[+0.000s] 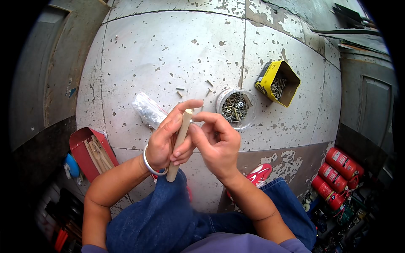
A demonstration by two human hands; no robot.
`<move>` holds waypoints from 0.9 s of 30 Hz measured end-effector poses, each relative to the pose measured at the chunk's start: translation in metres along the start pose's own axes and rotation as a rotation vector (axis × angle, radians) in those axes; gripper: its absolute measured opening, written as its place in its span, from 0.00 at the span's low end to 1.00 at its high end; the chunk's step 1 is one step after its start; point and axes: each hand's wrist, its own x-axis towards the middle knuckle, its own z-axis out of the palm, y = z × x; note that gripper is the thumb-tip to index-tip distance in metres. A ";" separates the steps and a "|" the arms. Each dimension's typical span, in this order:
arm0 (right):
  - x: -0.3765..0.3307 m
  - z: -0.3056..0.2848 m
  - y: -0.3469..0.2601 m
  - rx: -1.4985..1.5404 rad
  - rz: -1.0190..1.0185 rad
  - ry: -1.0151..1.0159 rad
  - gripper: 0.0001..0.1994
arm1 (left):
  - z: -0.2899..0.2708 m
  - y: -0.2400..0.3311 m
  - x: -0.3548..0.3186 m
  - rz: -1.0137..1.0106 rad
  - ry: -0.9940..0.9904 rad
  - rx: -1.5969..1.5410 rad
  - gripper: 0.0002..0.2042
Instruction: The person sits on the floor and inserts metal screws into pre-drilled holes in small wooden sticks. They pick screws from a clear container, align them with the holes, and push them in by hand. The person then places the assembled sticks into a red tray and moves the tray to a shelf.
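Wooden stick: a pale, slender length of wood point(181, 134), tilted, its upper end lighter and rough-looking; it is held above the person's lap and the floor point(139, 50).
Left hand: curled around the stick, thumb along it point(162, 141).
Right hand: thumb and forefinger pinched narrow beside the stick's upper part point(221, 147); whether they hold something small, I cannot tell.
Step in hand: apparently close fingertip work near the upper end.
Next move: likely calls for a steady left grip and precise right fingertips.
Around them: a clear tub of screws point(252, 120), a yellow tin point(266, 76), a plastic bag point(147, 107) and a few loose fasteners point(179, 89).
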 end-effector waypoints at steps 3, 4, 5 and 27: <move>0.002 -0.002 0.004 0.030 0.011 -0.005 0.06 | -0.003 -0.004 -0.002 -0.052 0.050 -0.080 0.19; 0.002 -0.003 0.007 0.042 0.013 -0.004 0.06 | -0.004 -0.004 -0.003 -0.051 0.039 -0.108 0.18; 0.003 -0.004 0.010 0.103 0.044 -0.018 0.06 | -0.006 -0.002 -0.003 -0.050 0.029 -0.136 0.17; 0.008 -0.030 0.032 1.013 0.518 -0.376 0.08 | -0.018 -0.001 -0.001 0.182 0.239 0.315 0.20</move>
